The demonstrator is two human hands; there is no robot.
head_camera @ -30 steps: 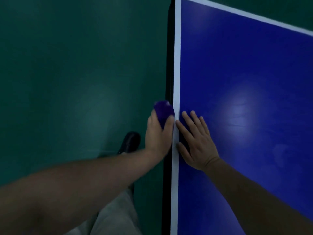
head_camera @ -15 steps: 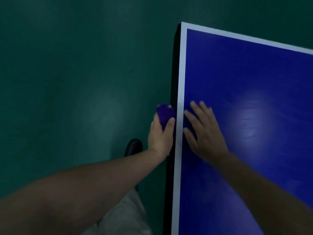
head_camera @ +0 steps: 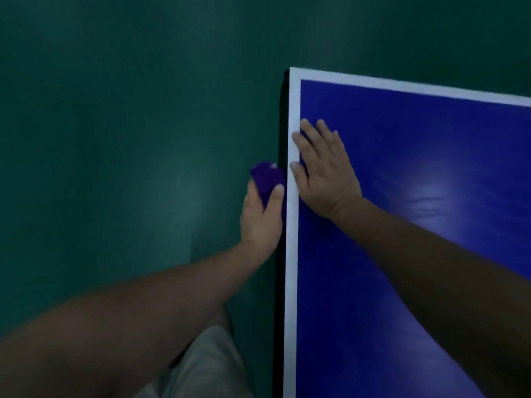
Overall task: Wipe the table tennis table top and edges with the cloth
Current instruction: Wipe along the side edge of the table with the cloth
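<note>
- Since a second ago you've slid both hands up along the side, so the table's far corner (head_camera: 290, 70) is now in view.
- Your left hand (head_camera: 262, 218) has its fingers wrapped around the purple cloth (head_camera: 266, 179), pressing it against the dark side edge (head_camera: 280, 311) of the blue table tennis table (head_camera: 402, 139).
- Your right hand (head_camera: 326, 170) lies flat on top, fingers straight, thumb over the white border line (head_camera: 290, 282).
- Green floor (head_camera: 129, 124) below, your pale trousers (head_camera: 207, 366) at the bottom.

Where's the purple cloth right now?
The purple cloth is in the left hand's grip, against the table's dark side edge, beside the right hand.
</note>
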